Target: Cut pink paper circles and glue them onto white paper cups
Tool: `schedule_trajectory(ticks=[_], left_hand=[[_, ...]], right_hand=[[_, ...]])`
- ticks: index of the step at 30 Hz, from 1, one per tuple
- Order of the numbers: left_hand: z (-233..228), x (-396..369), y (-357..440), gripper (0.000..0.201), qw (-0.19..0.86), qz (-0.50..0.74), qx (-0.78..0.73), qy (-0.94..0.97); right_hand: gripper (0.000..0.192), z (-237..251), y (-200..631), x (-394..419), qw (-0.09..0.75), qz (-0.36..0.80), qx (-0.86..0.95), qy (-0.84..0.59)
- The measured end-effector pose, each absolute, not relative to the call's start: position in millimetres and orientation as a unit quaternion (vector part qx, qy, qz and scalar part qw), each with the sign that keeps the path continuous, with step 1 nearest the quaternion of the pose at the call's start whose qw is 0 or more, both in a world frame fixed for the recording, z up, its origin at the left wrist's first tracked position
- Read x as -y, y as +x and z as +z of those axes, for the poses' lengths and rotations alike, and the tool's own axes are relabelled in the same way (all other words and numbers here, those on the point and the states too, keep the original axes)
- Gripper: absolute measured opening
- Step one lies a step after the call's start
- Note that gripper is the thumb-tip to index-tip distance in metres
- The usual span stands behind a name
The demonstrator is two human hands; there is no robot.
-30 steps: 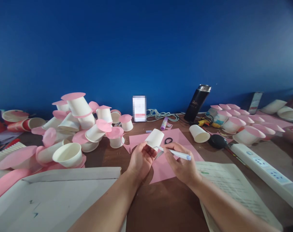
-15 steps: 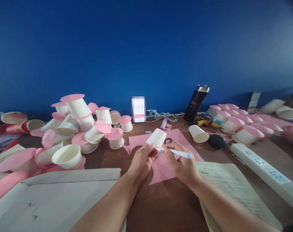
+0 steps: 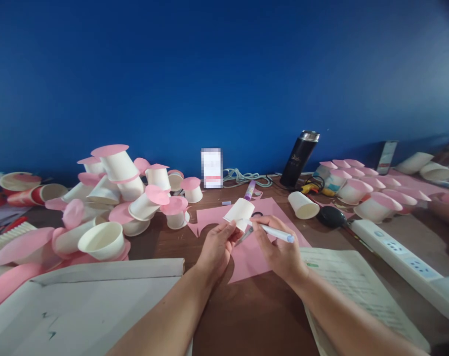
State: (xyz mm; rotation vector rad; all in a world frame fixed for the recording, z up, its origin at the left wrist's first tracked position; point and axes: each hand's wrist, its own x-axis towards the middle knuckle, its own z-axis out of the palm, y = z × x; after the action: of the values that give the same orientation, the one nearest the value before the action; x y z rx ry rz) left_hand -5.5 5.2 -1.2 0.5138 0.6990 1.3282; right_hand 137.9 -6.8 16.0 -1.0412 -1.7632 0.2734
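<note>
My left hand (image 3: 219, 246) is closed on a white paper cup (image 3: 239, 210), thumb on its near edge, holding it tilted above a sheet of pink paper (image 3: 254, 257). In my right hand (image 3: 281, 249) is a white marker pen (image 3: 274, 231) with a pale blue end. Its tip is at the cup's near right side; whether it touches, I cannot tell. Scissors (image 3: 245, 236) lie on the pink paper, partly hidden behind my hands. Beyond the cup lies a purple glue stick (image 3: 250, 190), with a small pale cap (image 3: 226, 203) to its left.
Paper cups with pink discs (image 3: 130, 190) are heaped on the left, more (image 3: 380, 205) stand in rows on the right. A black flask (image 3: 299, 160), loose cup (image 3: 304, 205), power strip (image 3: 402, 257) and open book (image 3: 357, 291) lie right; a phone (image 3: 211, 168) leans on the wall.
The pen tip has shifted slightly up along the cup's side. My left hand keeps its hold on the cup, and the view has moved a little.
</note>
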Motion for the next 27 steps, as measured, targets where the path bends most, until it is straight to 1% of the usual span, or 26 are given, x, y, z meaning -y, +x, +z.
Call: schedule_trajectory(ticks=[3,7,9,11,15,18,20,24,27], left_hand=[[-2,-6,-5,0.027,0.691,0.597,-0.317,0.256],[-5,-7,-5,0.031,0.676,0.597,-0.330,0.277],[-8,-7,-5,0.032,0.670,0.590,-0.337,0.300],[-11,-7,-5,0.032,0.657,0.581,-0.345,0.334],[-10,-5,-5,0.032,0.618,0.560,-0.390,0.390],[-5,-1,-4,0.028,0.597,0.544,-0.411,0.423],[-3,1,-4,0.025,0.559,0.539,-0.423,0.466],[-7,1,-6,0.023,0.454,0.511,-0.460,0.567],[-10,0,-7,0.024,0.420,0.508,-0.464,0.592]], right_hand=[[0.010,16,138,7,0.493,0.126,0.754,-0.416],[0.011,15,137,7,0.517,0.110,0.731,-0.431],[0.011,15,138,7,0.508,0.120,0.741,-0.422],[0.011,15,138,7,0.494,0.131,0.755,-0.411],[0.013,14,137,6,0.509,0.121,0.733,-0.434],[0.012,15,137,6,0.494,0.137,0.744,-0.429],[0.011,15,137,6,0.489,0.141,0.748,-0.426],[0.011,17,138,7,0.512,0.123,0.729,-0.438],[0.010,19,138,9,0.496,0.135,0.742,-0.430]])
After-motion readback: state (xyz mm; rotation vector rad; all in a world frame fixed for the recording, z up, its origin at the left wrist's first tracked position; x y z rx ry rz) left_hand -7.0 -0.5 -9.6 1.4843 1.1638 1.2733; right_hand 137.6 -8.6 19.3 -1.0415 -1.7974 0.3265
